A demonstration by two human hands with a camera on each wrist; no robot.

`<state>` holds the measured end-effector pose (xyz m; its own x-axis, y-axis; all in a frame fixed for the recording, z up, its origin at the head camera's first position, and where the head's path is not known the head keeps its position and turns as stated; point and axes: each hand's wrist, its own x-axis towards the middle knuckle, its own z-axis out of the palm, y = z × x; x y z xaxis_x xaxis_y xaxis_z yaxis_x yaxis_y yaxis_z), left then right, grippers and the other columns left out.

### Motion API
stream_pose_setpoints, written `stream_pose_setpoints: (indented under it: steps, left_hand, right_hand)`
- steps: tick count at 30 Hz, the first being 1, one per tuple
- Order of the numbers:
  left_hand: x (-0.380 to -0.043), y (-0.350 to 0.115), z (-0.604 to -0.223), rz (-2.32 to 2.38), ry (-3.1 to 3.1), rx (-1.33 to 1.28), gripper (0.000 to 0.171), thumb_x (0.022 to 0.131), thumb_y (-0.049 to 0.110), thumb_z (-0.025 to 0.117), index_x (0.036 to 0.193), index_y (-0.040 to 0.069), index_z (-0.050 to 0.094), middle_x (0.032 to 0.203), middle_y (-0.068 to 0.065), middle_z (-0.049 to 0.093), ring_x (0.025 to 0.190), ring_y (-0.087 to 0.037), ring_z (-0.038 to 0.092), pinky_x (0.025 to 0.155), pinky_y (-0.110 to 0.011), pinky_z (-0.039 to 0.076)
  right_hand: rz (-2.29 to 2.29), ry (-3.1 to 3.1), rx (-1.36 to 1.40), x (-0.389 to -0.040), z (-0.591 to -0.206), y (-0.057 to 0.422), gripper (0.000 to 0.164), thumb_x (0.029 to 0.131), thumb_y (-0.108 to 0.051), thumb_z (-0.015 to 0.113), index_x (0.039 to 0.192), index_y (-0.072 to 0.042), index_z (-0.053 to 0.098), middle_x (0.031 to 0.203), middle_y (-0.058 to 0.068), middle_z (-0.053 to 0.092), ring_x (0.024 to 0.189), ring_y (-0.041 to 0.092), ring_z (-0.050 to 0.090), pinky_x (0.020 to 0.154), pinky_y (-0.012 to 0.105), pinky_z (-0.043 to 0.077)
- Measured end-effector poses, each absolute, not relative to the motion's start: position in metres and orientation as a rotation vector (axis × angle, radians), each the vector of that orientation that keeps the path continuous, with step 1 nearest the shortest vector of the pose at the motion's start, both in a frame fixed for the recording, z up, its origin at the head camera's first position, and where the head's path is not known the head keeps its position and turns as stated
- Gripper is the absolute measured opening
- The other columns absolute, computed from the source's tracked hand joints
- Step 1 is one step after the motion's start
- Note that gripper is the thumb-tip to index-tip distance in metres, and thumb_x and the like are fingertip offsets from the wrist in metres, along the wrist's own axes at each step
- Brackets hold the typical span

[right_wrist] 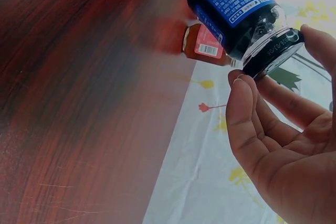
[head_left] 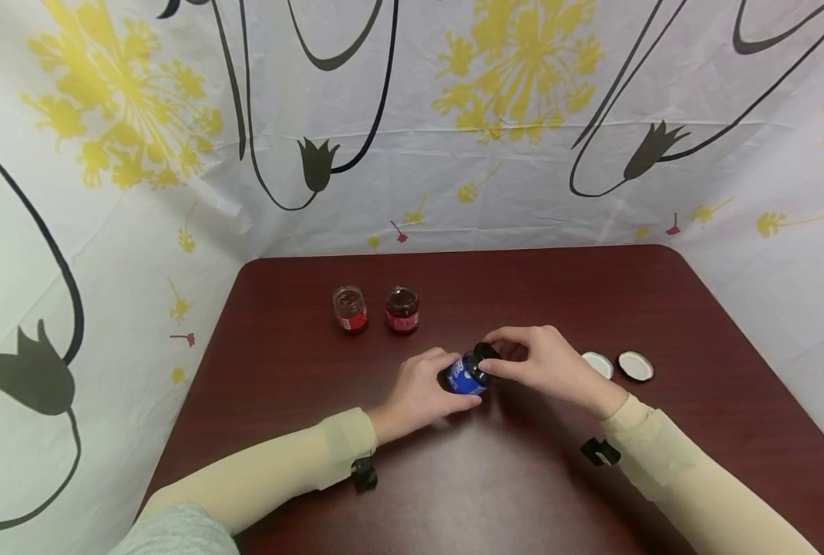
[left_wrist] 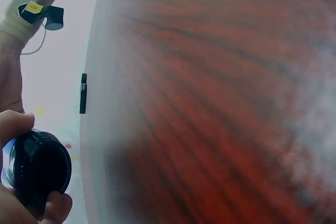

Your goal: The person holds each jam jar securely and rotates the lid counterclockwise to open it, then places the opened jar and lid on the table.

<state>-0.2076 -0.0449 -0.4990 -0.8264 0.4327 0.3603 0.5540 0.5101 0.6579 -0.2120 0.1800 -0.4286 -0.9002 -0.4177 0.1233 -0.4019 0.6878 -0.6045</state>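
A dark glass jar with a blue label [head_left: 464, 375] is held tilted above the table, its top toward the right. My left hand [head_left: 422, 391] grips the jar's body. With thumb and fingertips, my right hand [head_left: 553, 366] pinches the black lid [right_wrist: 274, 53] at the jar's mouth. In the right wrist view the lid sits slightly askew, with clear glass neck showing beside it. The jar's dark base [left_wrist: 50, 169] faces the left wrist camera, between the left thumb and fingers.
Two uncovered glass jars with red labels, one nearly clear [head_left: 351, 310] and one dark [head_left: 402, 311], stand toward the back left. Two lids, white insides up, lie to the right: one [head_left: 636, 366] in full view, another [head_left: 597, 365] partly behind the right hand. Patterned cloth [head_left: 412, 131] surrounds the table.
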Motion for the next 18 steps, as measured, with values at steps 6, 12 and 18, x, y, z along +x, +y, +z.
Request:
stream_pose_setpoints:
  steps: [6, 12, 18]
  left_hand:
    - [-0.2073, -0.0461, -0.4992, -1.221, -2.596, -0.862, 0.050, 0.063, 0.055, 0.074, 0.103, 0.027, 0.063, 0.087, 0.017, 0.052, 0.074, 0.001, 0.050, 0.060, -0.018, 0.043]
    - [-0.2070, -0.0468, -0.4992, -1.234, -2.600, -0.852, 0.050, 0.063, 0.056, 0.073, 0.104, 0.027, 0.063, 0.087, 0.017, 0.052, 0.074, 0.001, 0.049, 0.060, -0.018, 0.043]
    - [-0.2069, -0.0479, -0.4995, -1.259, -2.583, -0.868, 0.050, 0.063, 0.055, 0.074, 0.103, 0.027, 0.063, 0.088, 0.017, 0.053, 0.075, 0.001, 0.050, 0.061, -0.018, 0.043]
  right_hand:
    - [-1.014, 2.862, -0.712, -0.2121, -0.4284, 0.1795, 0.040, 0.075, -0.054, 0.065, 0.107, -0.030, 0.062, 0.079, -0.015, 0.061, 0.070, 0.002, 0.056, 0.059, 0.025, 0.046]
    - [-1.015, 2.858, -0.715, -0.2126, -0.4284, 0.1790, 0.041, 0.075, -0.054, 0.065, 0.109, -0.031, 0.061, 0.081, -0.017, 0.061, 0.071, 0.000, 0.056, 0.060, 0.024, 0.047]
    - [-1.004, 2.840, -0.776, -0.2124, -0.4281, 0.1794, 0.041, 0.076, -0.053, 0.064, 0.110, -0.030, 0.060, 0.082, -0.014, 0.061, 0.071, 0.002, 0.057, 0.058, 0.025, 0.046]
